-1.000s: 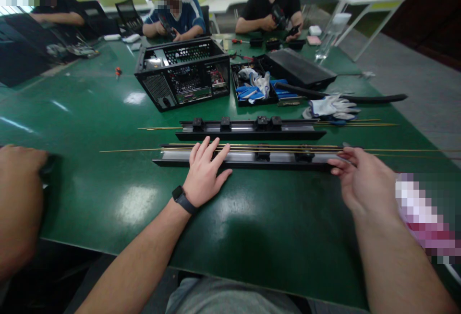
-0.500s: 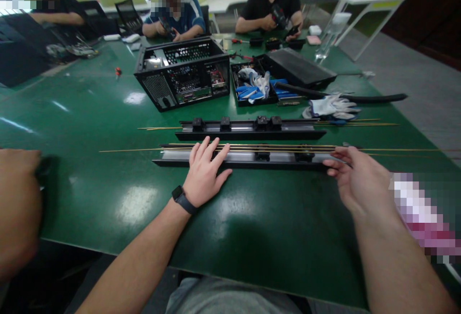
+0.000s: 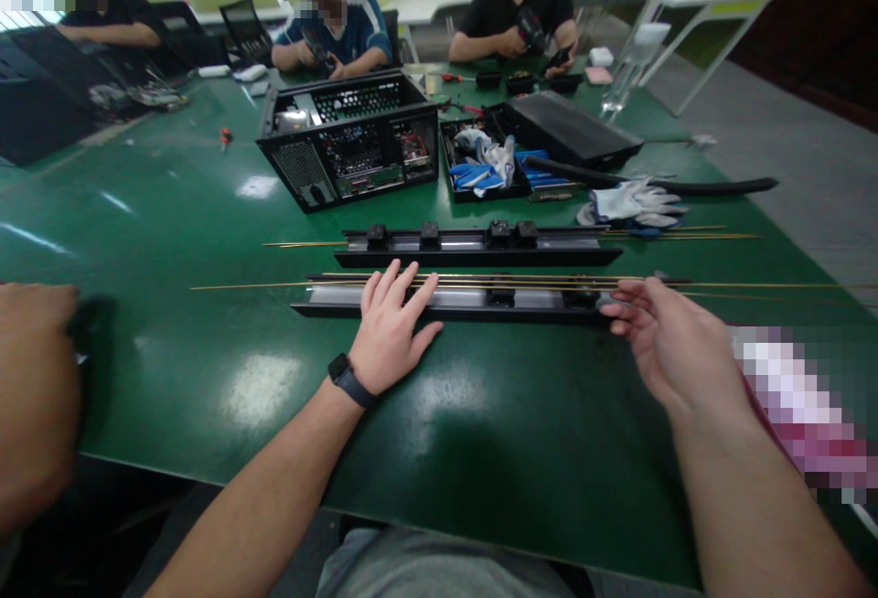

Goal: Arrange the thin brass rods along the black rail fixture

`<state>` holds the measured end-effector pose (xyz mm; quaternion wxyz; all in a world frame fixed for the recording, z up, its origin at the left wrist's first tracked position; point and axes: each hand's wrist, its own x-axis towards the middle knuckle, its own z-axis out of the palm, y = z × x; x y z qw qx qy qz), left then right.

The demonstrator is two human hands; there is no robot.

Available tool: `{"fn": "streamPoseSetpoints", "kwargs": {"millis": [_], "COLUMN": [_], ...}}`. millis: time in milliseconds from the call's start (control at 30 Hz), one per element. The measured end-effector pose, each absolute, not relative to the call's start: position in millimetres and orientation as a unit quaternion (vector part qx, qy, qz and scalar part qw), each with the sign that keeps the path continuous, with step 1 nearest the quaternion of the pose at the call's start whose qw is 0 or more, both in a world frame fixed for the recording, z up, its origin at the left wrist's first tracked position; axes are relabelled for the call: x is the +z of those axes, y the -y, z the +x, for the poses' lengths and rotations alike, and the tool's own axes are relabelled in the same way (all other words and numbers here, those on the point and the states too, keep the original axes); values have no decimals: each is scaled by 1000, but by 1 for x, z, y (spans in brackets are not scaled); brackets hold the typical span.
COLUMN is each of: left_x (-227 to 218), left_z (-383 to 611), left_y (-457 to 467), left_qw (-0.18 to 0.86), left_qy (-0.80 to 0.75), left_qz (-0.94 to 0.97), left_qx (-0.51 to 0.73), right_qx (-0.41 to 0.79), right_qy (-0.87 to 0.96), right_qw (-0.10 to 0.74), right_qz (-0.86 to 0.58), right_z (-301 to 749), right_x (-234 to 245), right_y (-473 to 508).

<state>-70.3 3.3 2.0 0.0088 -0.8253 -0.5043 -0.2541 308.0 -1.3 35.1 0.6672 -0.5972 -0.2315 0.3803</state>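
Note:
My left hand (image 3: pixel 389 328), a black watch on its wrist, lies flat with fingers spread on the near black rail (image 3: pixel 480 301), holding nothing. Thin brass rods (image 3: pixel 521 282) lie lengthwise along that rail and stick out past both ends. My right hand (image 3: pixel 662 333) is at the rail's right end, fingers loosely curled against the end; whether they pinch anything there I cannot make out. A second black rail (image 3: pixel 478 249) with small black blocks on it lies just behind.
An open black computer case (image 3: pixel 348 136) and a black tray of blue-white gloves (image 3: pixel 484 164) stand further back. Loose gloves (image 3: pixel 635 203) and a black hose (image 3: pixel 686 185) lie right. Another person's arm (image 3: pixel 34 397) rests at the left edge. Three people sit across the green table (image 3: pixel 206 214).
My right hand has slid leftward along the near rail's right end. My left hand has not moved. The arm at the left edge shifted slightly.

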Motion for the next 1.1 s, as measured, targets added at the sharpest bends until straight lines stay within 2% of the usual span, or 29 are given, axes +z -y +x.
{"fn": "streamPoseSetpoints", "kwargs": {"millis": [167,367,567,867,1100], "left_x": [0,-1,-1,-1,-2], "left_z": [-70,-70,-70,-71,-71], "left_y": [-4,-4,-4,-4,-4], "left_qw": [17,21,25,21,24], "left_qy": [499,500,500,497,494], "left_qz": [-827,-827,-827,-829,-830], "left_qx": [-256,-257,-256,-256,-256], "right_qx": [330,367,333,374,322], "right_qy": [180,217,192,245,199], "right_qw": [695,670,684,657,677], "right_qz": [-613,-608,-620,-607,-631], "right_z": [309,303,313,308,312], "right_x": [37,37,34,31,35], "right_y": [-2,1,-2,2,-3]}}
